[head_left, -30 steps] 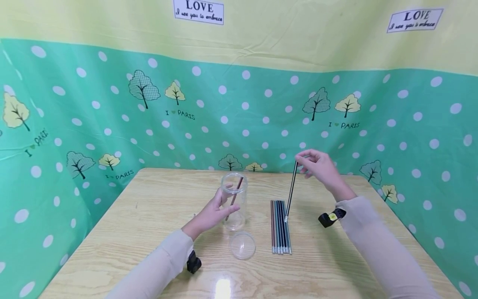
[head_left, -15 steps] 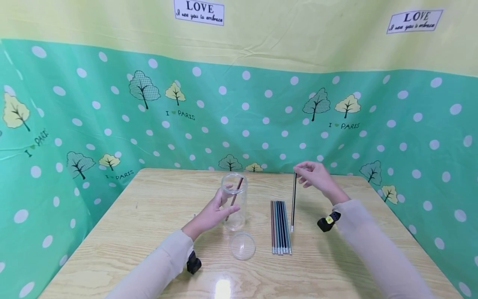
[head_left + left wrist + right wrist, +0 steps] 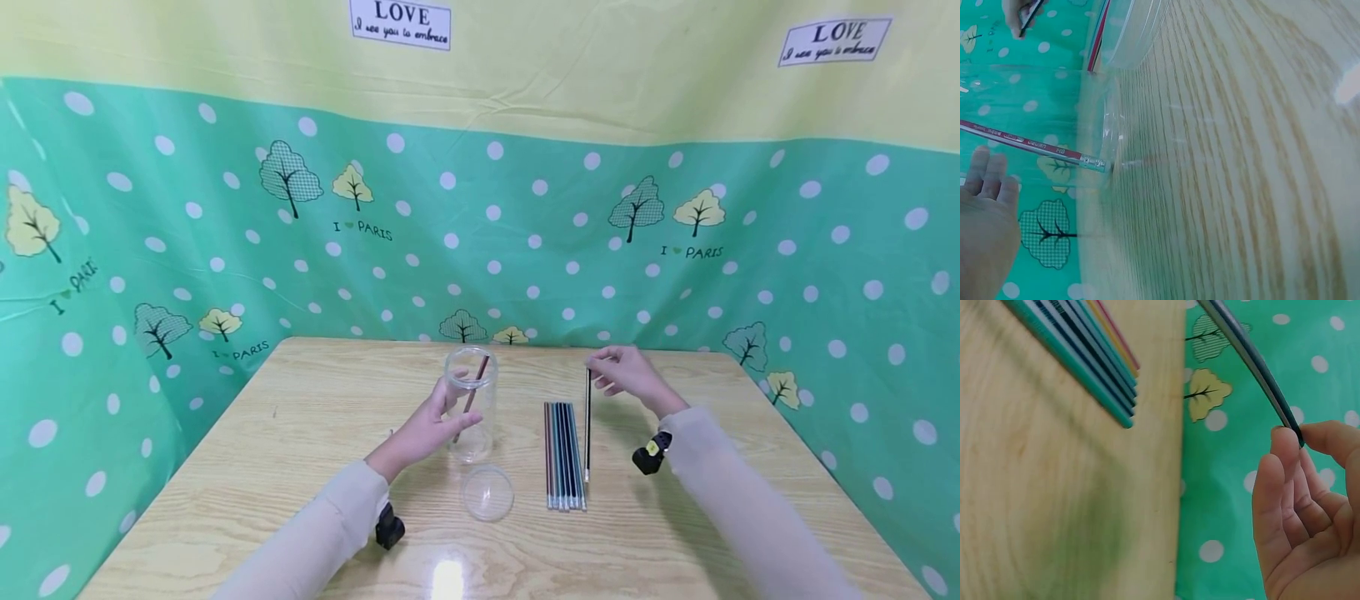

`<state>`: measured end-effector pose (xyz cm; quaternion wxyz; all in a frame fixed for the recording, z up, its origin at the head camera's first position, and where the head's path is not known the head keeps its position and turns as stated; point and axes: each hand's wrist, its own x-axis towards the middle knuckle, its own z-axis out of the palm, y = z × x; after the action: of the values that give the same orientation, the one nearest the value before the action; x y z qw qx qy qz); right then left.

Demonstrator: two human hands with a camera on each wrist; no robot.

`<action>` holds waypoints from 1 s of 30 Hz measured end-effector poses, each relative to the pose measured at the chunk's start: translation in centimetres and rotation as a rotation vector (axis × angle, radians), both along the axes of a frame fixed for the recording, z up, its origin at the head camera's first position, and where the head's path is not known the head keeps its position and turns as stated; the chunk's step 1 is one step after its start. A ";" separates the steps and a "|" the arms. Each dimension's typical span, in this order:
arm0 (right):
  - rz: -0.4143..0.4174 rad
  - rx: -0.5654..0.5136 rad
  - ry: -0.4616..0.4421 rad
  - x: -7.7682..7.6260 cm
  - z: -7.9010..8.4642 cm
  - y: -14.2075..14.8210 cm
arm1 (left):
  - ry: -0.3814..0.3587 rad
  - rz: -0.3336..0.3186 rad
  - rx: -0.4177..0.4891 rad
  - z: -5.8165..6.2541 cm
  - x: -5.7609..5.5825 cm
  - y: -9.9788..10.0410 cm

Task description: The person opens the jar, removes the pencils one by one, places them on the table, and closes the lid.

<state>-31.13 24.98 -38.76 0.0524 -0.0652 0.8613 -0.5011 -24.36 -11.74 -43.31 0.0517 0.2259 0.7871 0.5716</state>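
My left hand holds the side of a clear jar standing upright on the table, thumb in front and fingers behind. Inside it leans a dark red pencil, eraser end down. With thumb and fingertips my right hand pinches the top end of a black pencil. This pencil hangs nearly vertical, eraser end down, just right of a row of several pencils. In the right wrist view, the fingertips grip the very end of the black pencil.
A round clear lid lies on the wooden table in front of the jar, left of the pencil row. A green and yellow patterned curtain hangs behind the table and along both sides.
The right hand has lowered with the black pencil, which has swung from tilted over the row to nearly vertical beside it. The left hand and jar have stayed put.
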 end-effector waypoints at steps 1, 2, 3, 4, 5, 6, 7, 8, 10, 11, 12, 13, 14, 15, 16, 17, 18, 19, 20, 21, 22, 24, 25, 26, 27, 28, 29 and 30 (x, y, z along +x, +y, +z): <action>0.000 0.009 -0.007 0.0 -0.3 0.0 | 0.002 0.003 -0.004 0.0 0.0 0.0; 0.001 0.017 -0.011 -0.1 -0.5 0.0 | 0.006 0.005 -0.005 0.0 0.0 0.0; 0.002 0.021 -0.013 -0.1 -0.8 0.0 | 0.006 0.007 -0.009 0.0 0.0 0.0; 0.003 0.022 -0.018 -0.2 -1.0 -0.1 | 0.007 0.010 -0.013 0.0 0.0 0.0; 0.007 0.026 -0.023 -0.2 -1.3 -0.1 | 0.008 0.012 -0.015 0.0 0.0 0.0; 0.009 0.030 -0.026 -0.2 -1.5 -0.1 | 0.009 0.014 -0.017 0.0 0.0 0.0; 0.006 0.033 -0.030 -0.2 -1.7 -0.2 | 0.010 0.014 -0.016 0.0 0.0 0.0; 0.008 0.039 -0.031 -0.2 -1.9 -0.2 | 0.008 0.013 -0.016 0.1 0.0 0.0; 0.005 0.040 -0.044 -0.2 -2.4 -0.3 | 0.011 0.009 -0.013 0.1 0.1 0.0; 0.008 0.044 -0.049 -0.2 -2.6 -0.3 | 0.011 0.007 -0.013 0.1 0.1 0.0; 0.009 0.045 -0.053 -0.2 -2.8 -0.3 | 0.009 0.006 -0.013 0.2 0.1 0.0; 0.014 0.044 -0.056 -0.2 -3.0 -0.3 | 0.009 0.004 -0.012 0.2 0.1 0.0; 0.019 0.048 -0.059 -0.2 -3.3 -0.3 | 0.007 0.004 -0.014 0.2 0.1 0.0; 0.021 0.043 -0.063 -0.2 -3.5 -0.4 | 0.006 0.004 -0.015 0.2 0.0 0.0; 0.024 0.045 -0.064 -0.3 -3.7 -0.4 | 0.003 0.005 -0.018 0.2 0.0 0.0; 0.032 0.053 -0.063 -0.2 -3.9 -0.5 | 0.003 0.004 -0.018 0.2 0.0 0.0; 0.035 0.057 -0.064 -0.3 -4.1 -0.6 | 0.005 0.000 -0.014 0.2 0.0 0.0; 0.037 0.065 -0.066 -0.2 -4.3 -0.6 | 0.007 -0.003 -0.012 0.2 0.0 0.0; 0.036 0.072 -0.070 -0.2 -4.5 -0.7 | 0.008 -0.005 -0.011 0.2 0.0 0.0; 0.034 0.077 -0.074 -0.2 -4.6 -0.8 | 0.008 -0.007 -0.010 0.2 0.1 0.0; 0.032 0.086 -0.077 -0.2 -4.8 -0.9 | 0.008 -0.009 -0.009 0.2 0.1 0.0; 0.027 0.096 -0.088 -0.3 -5.1 -1.1 | 0.005 -0.009 -0.008 0.2 0.1 -0.1; 0.028 0.104 -0.090 -0.3 -5.2 -1.2 | 0.005 -0.009 -0.008 0.2 0.1 -0.1; 0.027 0.111 -0.093 -0.3 -5.3 -1.3 | 0.005 -0.009 -0.010 0.2 0.1 -0.1; 0.022 0.120 -0.096 -0.3 -5.4 -1.4 | 0.007 -0.008 -0.010 0.2 0.1 -0.1; 0.025 0.130 -0.097 -0.3 -5.5 -1.4 | 0.007 -0.007 -0.011 0.2 0.0 -0.1; 0.024 0.138 -0.100 -0.3 -5.6 -1.5 | 0.007 -0.007 -0.011 0.2 0.0 -0.2; 0.026 0.146 -0.101 -0.3 -5.6 -1.6 | 0.008 -0.006 -0.012 0.2 0.0 -0.2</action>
<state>-31.38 23.37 -44.40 0.1071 -0.0472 0.8909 -0.4388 -24.33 -11.91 -43.09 0.0516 0.2304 0.7900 0.5659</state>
